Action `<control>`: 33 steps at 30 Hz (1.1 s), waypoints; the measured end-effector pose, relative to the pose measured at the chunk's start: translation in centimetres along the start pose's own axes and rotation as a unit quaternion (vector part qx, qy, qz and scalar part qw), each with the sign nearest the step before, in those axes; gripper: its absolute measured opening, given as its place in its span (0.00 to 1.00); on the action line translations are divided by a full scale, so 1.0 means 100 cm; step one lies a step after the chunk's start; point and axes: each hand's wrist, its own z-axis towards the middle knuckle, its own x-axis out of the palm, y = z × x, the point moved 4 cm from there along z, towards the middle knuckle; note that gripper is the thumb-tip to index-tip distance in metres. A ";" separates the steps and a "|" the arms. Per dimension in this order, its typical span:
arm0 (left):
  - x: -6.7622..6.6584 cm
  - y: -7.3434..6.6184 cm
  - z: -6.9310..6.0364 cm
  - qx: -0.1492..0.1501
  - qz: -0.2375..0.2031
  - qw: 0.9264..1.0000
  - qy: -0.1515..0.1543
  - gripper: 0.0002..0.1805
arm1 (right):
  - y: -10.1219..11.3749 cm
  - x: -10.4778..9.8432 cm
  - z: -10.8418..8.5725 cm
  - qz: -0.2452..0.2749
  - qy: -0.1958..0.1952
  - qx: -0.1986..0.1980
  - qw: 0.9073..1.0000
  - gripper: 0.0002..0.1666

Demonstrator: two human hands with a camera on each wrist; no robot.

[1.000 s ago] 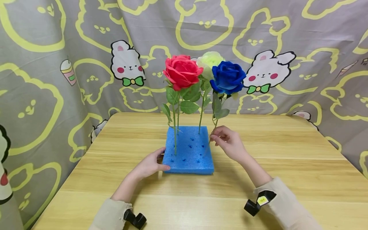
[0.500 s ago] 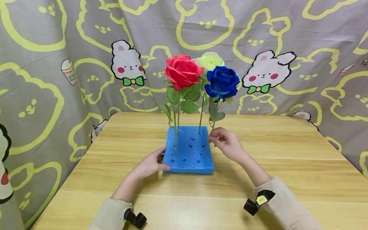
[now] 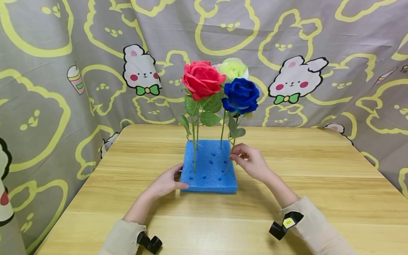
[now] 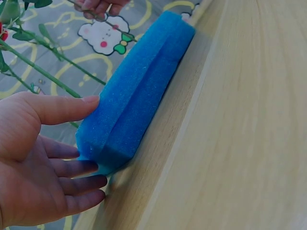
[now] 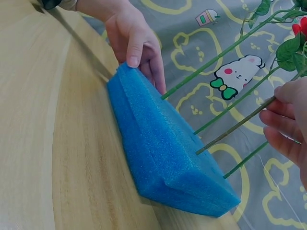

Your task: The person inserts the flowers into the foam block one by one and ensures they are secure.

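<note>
My right hand pinches the stem of a blue rose between thumb and fingers. The stem's lower end meets the top of a blue foam block near its right side; in the right wrist view this brownish stem leans and touches the foam. My left hand rests against the block's left side, its thumb on the near left top edge and its fingers fairly straight along the side. A red rose stands in the foam at front left.
A pale green flower stands at the block's back right. Behind the red rose, another stem stands in the foam, its bloom hidden. Several small holes dot the foam top. The block sits on a wooden table, before a patterned curtain.
The blue rose has moved left and down, coming more upright, with its stem end now at the foam. My right hand shifted slightly left with it. The left hand and block stayed still.
</note>
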 end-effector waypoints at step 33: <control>-0.001 0.000 -0.001 -0.003 0.001 1.000 0.004 0.48 | 0.031 0.005 0.000 -0.049 0.013 -0.044 0.998 0.07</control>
